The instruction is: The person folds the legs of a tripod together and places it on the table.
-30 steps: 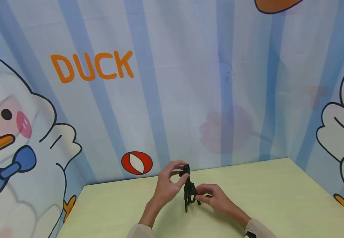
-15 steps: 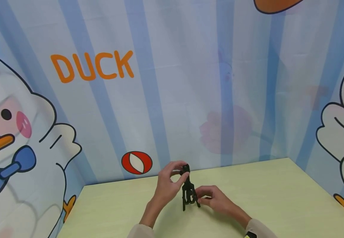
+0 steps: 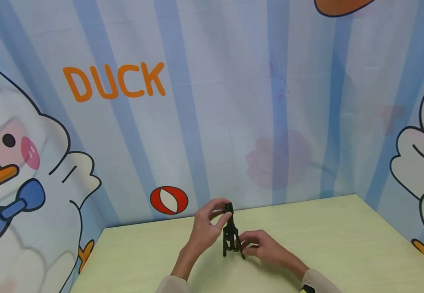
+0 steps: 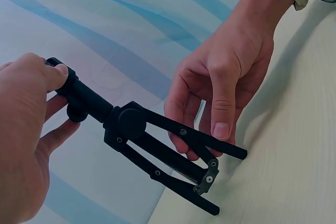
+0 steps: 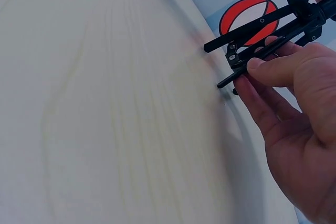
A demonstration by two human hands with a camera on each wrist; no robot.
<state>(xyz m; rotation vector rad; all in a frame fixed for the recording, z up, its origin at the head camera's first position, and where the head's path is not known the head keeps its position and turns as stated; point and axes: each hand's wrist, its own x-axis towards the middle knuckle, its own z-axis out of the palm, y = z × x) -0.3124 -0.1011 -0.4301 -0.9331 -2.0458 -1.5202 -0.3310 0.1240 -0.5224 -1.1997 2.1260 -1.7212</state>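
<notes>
A small black tripod (image 3: 230,230) is held upright over the pale table, its legs partly spread. My left hand (image 3: 204,230) grips its top with thumb and fingers; the left wrist view shows the thumb (image 4: 58,77) on the head and fingers beneath, beside a small knob. My right hand (image 3: 268,248) pinches one leg near its lower end, thumb on one side and fingers on the other, clearest in the right wrist view (image 5: 310,98). A larger round knob (image 4: 131,123) sits where the legs meet. Whether the feet touch the table cannot be told.
The pale wood-grain table (image 3: 318,236) spreads to both sides of the hands. Behind it hangs a blue-striped curtain (image 3: 226,101) with printed ducks and a red ball (image 3: 169,200). The curtain closes off the back and sides.
The tripod has turned a little, and its legs have shifted slightly left. My right hand has followed the leg a little leftward. My left hand stays at the top.
</notes>
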